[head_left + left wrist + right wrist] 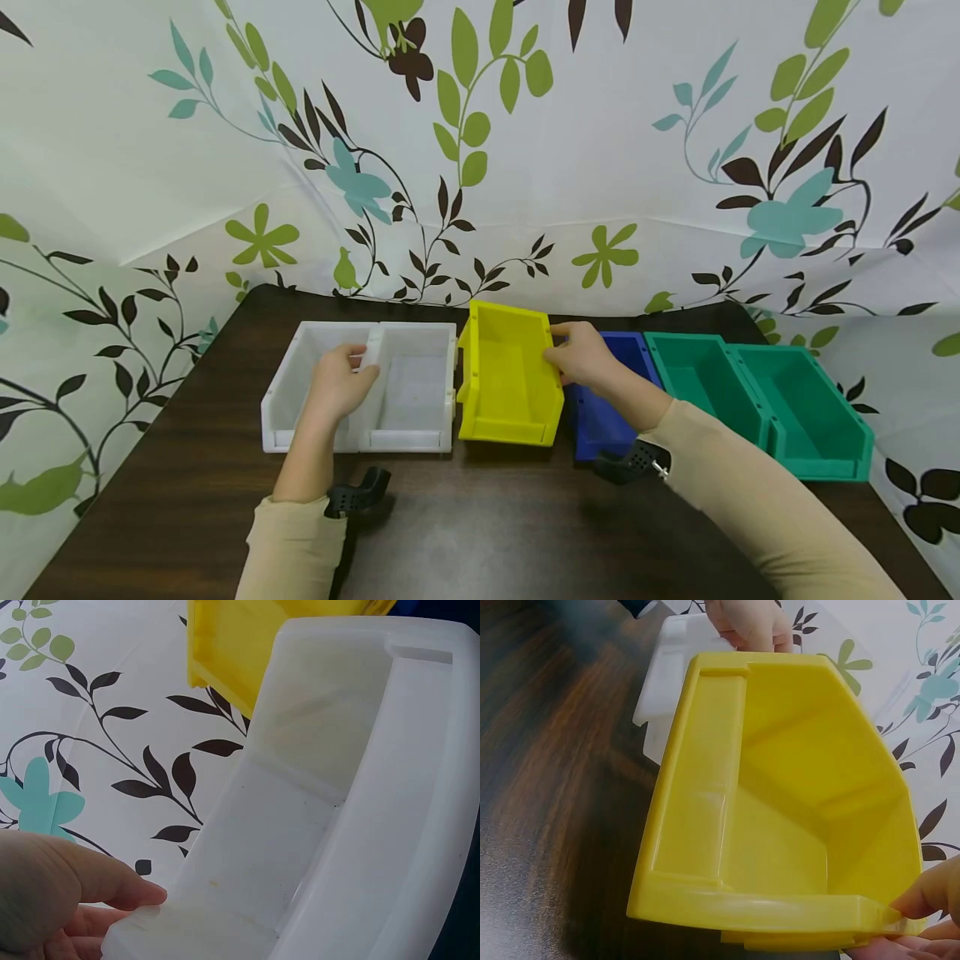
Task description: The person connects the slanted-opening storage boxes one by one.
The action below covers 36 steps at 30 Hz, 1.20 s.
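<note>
Two white plastic bins stand side by side on the left, a left white bin and a right white bin. My left hand pinches the wall where they meet, thumb on the rim of the right white bin in the left wrist view, other fingers on the outer side. A yellow bin leans at an angle just right of the white ones. My right hand grips its right wall near the back, thumb over the rim in the right wrist view, fingers below. The yellow bin holds nothing inside.
Right of the yellow bin is a blue bin, partly hidden by my right forearm. Two green bins, a left one and a right one, follow it on the dark wooden table. A leaf-patterned cloth hangs behind.
</note>
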{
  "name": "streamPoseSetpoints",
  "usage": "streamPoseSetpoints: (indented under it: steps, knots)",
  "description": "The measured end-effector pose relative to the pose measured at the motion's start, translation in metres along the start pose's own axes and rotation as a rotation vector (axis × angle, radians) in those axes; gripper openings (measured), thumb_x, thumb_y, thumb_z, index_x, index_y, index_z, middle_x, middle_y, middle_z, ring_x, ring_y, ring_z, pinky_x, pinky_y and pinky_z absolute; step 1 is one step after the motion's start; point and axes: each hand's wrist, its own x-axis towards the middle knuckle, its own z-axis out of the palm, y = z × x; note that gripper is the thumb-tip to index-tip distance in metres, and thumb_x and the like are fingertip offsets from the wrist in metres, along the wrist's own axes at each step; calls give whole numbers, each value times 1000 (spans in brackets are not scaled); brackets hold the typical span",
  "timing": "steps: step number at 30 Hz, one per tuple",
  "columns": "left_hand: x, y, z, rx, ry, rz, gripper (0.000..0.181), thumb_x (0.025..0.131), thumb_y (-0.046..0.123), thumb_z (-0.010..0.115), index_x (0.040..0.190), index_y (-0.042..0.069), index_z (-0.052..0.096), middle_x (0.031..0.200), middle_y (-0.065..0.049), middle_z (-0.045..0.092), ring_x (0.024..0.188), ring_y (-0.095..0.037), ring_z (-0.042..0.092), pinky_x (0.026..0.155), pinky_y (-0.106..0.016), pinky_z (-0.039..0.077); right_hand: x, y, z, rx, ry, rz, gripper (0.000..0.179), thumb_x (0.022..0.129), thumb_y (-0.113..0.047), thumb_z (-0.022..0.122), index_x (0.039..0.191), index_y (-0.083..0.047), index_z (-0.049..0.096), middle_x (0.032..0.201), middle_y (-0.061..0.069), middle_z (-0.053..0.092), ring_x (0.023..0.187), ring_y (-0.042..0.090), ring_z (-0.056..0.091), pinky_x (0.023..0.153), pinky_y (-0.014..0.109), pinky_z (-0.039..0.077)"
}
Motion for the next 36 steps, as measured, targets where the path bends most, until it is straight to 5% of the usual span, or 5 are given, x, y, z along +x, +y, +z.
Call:
streamPoseSetpoints:
  steps: [19, 26, 30, 33, 36]
  knots:
    - [2, -1, 1, 0, 3, -6, 50, 89, 16, 51, 133, -8, 46, 128, -33, 53, 119, -43, 52, 99, -52, 43, 5, -4, 3, -21, -7, -9, 54, 87, -4, 55, 139, 2, 43, 108, 24, 66, 75, 24, 71, 62, 33, 58]
    - [1, 1, 0, 9, 7, 0, 49, 89, 15, 52, 132, -8, 46, 127, -33, 53, 119, -43, 53, 99, -52, 43, 5, -15, 3, -106, 7, -24, 51, 85, -4, 57, 135, 4, 47, 103, 22, 68, 74, 25, 71, 59, 31, 58]
    - [0, 2, 0, 16, 8, 4, 49, 89, 15, 52, 132, -8, 46, 127, -33, 53, 118, -43, 53, 99, -52, 43, 2, -25, 8, -306, 32, -83, 59, 87, -22, 62, 136, 5, 44, 90, 18, 65, 60, 18, 62, 55, 28, 55]
    - [0, 2, 0, 21, 8, 14, 49, 89, 15, 52, 132, -9, 46, 127, -33, 53, 118, -43, 53, 98, -52, 44, -3, -32, 15, -475, 58, -136, 85, 84, -49, 63, 145, 1, 32, 114, 25, 59, 80, 26, 63, 72, 37, 55]
    - [0, 2, 0, 23, 6, 19, 49, 89, 15, 52, 132, -9, 45, 126, -34, 53, 117, -44, 54, 97, -52, 44, -7, -37, 26, -569, 69, -149, 108, 74, -75, 56, 152, -10, 18, 149, 28, 30, 103, 37, 60, 83, 46, 52]
